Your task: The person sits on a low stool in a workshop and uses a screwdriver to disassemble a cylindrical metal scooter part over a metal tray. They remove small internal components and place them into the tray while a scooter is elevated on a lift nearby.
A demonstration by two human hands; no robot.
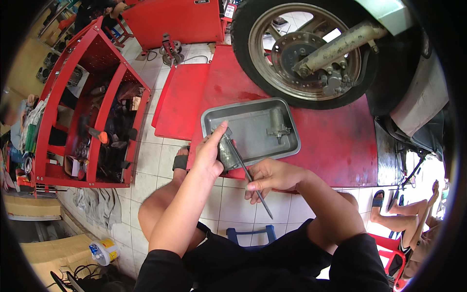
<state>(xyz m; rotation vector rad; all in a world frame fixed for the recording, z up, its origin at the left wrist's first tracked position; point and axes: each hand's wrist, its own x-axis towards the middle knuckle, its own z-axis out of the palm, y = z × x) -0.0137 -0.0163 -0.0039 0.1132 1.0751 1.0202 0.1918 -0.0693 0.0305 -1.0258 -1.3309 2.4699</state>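
My left hand (209, 155) is closed round a grey metal cylinder (227, 155), thumb up along its side, just over the near edge of a grey metal tray (250, 106). Pinched in the fingers of my right hand (275, 176) is a slim dark metal rod (265, 206). It slants from beside the cylinder down to a narrow tip below my hand. How the rod's upper end meets the cylinder is hard to make out. Inside the tray, at its right, lies a second cylindrical metal part (277, 121) with a flange and a short shaft.
The tray rests on a red platform (335, 141), beneath a motorcycle's front wheel (296, 58). A red tool cart (92, 102) with crowded shelves stands left. A blue stool (250, 235) shows between my legs. Another person's legs (401, 214) are at right, and a white bucket (104, 251) sits lower left.
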